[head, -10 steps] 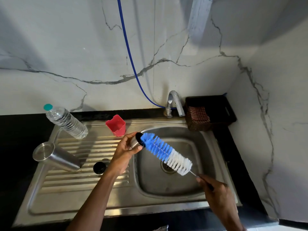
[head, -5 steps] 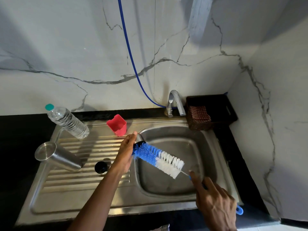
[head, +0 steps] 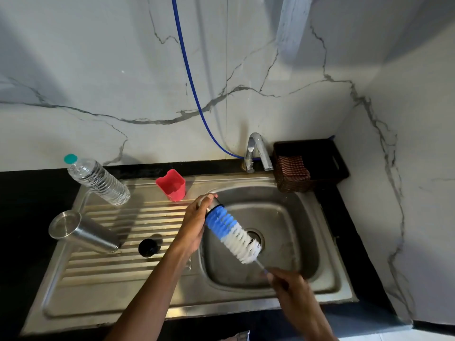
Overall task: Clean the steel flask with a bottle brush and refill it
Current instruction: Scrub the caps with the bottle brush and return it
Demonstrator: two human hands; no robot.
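My left hand [head: 194, 222] grips the steel flask [head: 212, 203] at the left rim of the sink basin, its black-rimmed mouth facing right. The bottle brush [head: 232, 233], blue bristles at the tip and white behind, has its tip at the flask mouth. My right hand [head: 293, 289] holds the brush's thin wire handle low over the basin. The flask's black cap [head: 148, 247] lies on the drainboard. A clear plastic water bottle [head: 98, 180] with a teal cap stands at the back left.
A steel tumbler [head: 81, 230] lies on its side on the ribbed drainboard [head: 103, 274]. A red cup [head: 172, 185] stands behind my left hand. The tap [head: 256, 153] and a dark basket [head: 310, 166] with a checked cloth are at the back right.
The brush was pushed into the flask half a second ago and has now slid back out, showing more bristles. My right hand shifted right and forward with the handle.
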